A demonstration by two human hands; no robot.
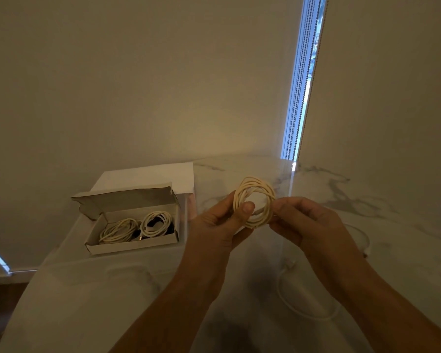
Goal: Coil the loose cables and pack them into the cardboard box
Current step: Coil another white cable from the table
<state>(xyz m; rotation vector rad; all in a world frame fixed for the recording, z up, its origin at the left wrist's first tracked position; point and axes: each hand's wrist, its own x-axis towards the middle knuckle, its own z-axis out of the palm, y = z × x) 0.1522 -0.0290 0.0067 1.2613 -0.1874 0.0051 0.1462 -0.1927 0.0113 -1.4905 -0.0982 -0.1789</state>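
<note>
I hold a coiled cream cable point(259, 189) upright above the marble table point(367, 200). My left hand point(223, 225) grips the coil's left side, thumb pressed across its loops. My right hand point(306, 220) pinches the coil's right side near the cable's end. An open cardboard box point(133, 247) sits to the left, lid flap raised. Inside it lie two white coiled cables point(156, 223) and a dark cable, partly hidden. A loose white cable point(290, 304) lies on the table under my right forearm.
A white sheet or envelope point(150, 174) stands behind the box against the wall. The table's left edge runs close to the box, with floor below. A window blind with bead chains point(301, 85) hangs at the back right.
</note>
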